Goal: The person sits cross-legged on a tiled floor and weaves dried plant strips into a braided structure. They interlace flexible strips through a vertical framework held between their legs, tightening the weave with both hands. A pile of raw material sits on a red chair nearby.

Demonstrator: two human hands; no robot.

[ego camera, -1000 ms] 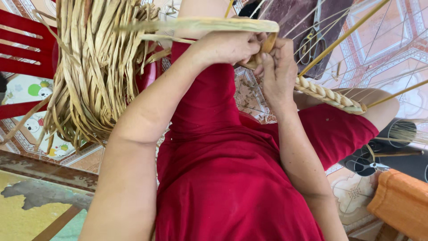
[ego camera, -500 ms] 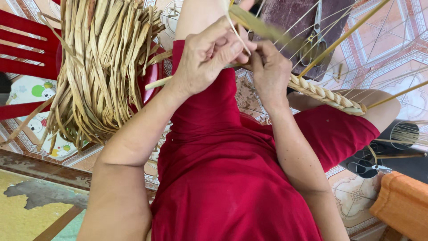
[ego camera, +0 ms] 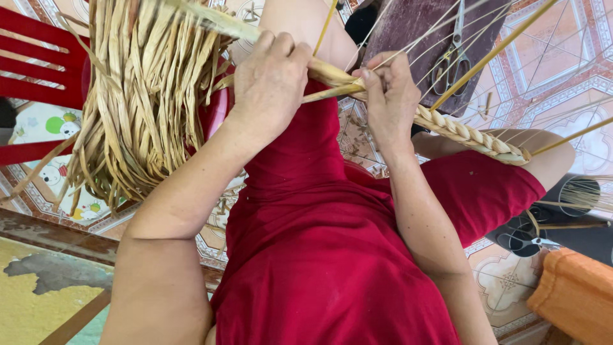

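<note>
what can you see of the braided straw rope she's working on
The braided rope is pale tan, plaited from flat dried straw-like strips into a tight, even, chunky braid. It runs on a slant from the hands down to the right, its far end resting on the person's bare knee. The right hand pinches its unfinished upper end, where loose strips fan out towards the left hand, which grips them. Thin straw strands cross above it. The part under the right hand is hidden.

Left of the braided rope (ego camera: 472, 135), a hanging bundle of dried straw strips (ego camera: 140, 96) crowds the way; beyond the rope scissors (ego camera: 452, 64) lie, while tiled floor (ego camera: 562, 70) right of it lies open.
</note>
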